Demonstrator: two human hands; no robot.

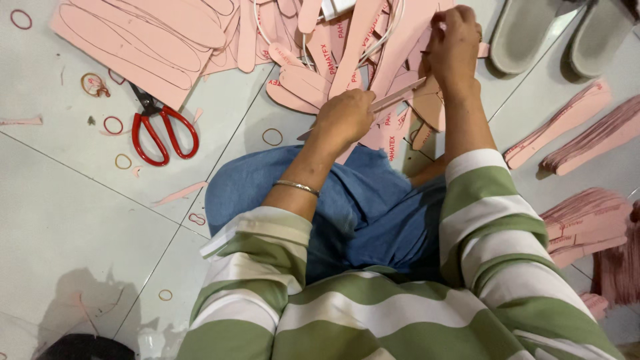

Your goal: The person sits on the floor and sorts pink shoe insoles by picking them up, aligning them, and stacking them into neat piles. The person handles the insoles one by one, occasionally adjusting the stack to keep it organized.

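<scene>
My left hand [343, 120] is closed around the near end of a thin stack of pink insole cut-outs [399, 97], held edge-on above my blue-clad knee. My right hand [455, 47] reaches farther out and pinches pink insole pieces in the loose pile [347, 47] on the floor. A thin bracelet [296, 187] circles my left wrist. Both sleeves are green and white striped.
Red-handled scissors [163, 130] lie on the tiled floor to the left, among scattered rubber bands [271, 137]. Large pink sheets [140, 40] lie at the top left. Bundled pink insole stacks [587, 130] line the right side. Two grey slippers [533, 33] sit at the top right.
</scene>
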